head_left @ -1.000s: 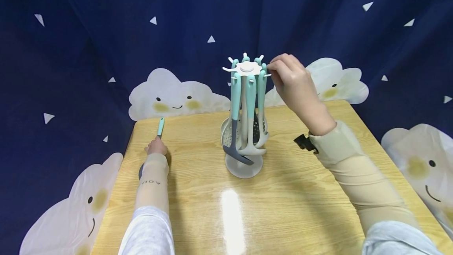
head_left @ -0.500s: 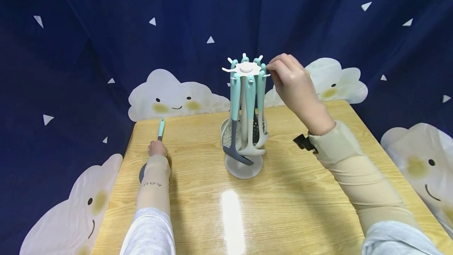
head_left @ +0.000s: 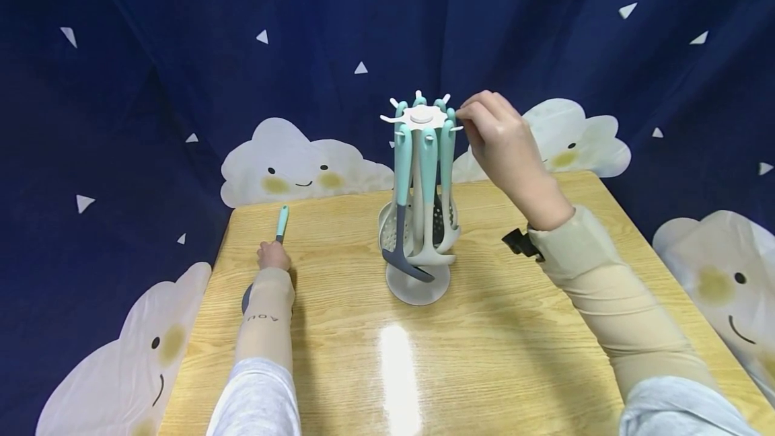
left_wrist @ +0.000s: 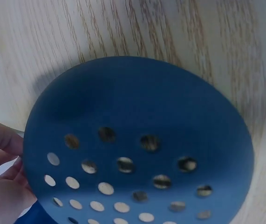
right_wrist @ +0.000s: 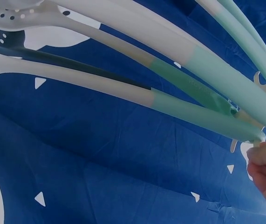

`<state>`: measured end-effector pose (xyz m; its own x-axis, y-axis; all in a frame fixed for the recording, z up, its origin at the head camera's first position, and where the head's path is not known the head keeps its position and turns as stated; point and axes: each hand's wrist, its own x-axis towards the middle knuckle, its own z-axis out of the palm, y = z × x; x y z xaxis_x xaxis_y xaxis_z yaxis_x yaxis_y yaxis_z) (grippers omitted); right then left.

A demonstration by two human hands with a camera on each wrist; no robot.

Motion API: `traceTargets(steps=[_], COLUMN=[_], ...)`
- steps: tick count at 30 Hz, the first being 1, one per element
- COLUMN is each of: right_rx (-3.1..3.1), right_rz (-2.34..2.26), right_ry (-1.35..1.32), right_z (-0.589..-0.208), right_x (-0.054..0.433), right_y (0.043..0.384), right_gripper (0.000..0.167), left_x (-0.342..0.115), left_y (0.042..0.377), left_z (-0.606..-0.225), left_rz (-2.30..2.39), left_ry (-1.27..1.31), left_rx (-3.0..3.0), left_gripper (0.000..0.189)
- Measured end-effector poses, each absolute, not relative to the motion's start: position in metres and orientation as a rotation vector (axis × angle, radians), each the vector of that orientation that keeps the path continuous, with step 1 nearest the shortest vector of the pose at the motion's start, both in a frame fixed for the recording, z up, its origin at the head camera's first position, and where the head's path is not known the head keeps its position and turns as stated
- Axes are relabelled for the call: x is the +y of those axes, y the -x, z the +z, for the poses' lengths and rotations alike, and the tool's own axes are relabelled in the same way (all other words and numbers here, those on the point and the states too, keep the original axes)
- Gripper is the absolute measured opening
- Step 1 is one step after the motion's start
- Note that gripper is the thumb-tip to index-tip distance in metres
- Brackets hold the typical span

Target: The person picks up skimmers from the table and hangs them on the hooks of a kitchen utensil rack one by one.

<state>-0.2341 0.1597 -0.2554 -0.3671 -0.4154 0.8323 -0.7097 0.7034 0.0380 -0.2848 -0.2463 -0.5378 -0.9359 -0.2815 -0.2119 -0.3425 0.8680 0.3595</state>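
My left hand (head_left: 274, 256) grips a skimmer by its handle (head_left: 282, 222), whose mint end points away from me at the table's left. Its dark blue, hole-dotted head (left_wrist: 137, 102) fills much of the left wrist view, close over the wood; in the head view my forearm covers most of it. At the centre stands a white carousel utensil rack (head_left: 418, 289) hung with several mint-handled utensils. With thumb and fingertips my right hand (head_left: 499, 136) pinches a hook on the rack's right side, right at the end of one handle (right_wrist: 202, 114).
A dark-headed utensil (head_left: 399, 241) and a pale ladle (head_left: 428, 247) hang at the rack's front. The wooden table (head_left: 339, 355) ends at a dark blue curtain (head_left: 303, 32) with cloud patterns. A black strap piece (head_left: 522, 245) sticks out from the right wrist.
My left hand has shifted slightly right and towards me, and the skimmer with it. The right hand and the rack stay in place.
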Motion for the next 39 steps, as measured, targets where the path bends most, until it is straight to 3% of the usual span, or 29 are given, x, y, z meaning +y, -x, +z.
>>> traceTargets(steps=[17, 26, 39], right_rx=[-2.013, -2.004, -2.015], right_rz=[0.416, 0.416, 0.451], right_ry=[-0.867, -0.860, -0.862], right_z=[-0.255, -0.256, -0.255], right_x=[0.160, 0.160, 0.160], right_y=[0.235, 0.235, 0.234], right_gripper=[0.011, 0.012, 0.011], left_x=[-0.234, -0.229, -0.207], left_y=[0.280, 0.286, 0.291], left_z=[-0.531, -0.517, -0.471], left_rz=[0.690, 0.740, 0.745], left_ry=[0.474, 0.252, 0.012], left_rx=[2.863, 2.849, 2.847], left_gripper=[0.025, 0.014, 0.029])
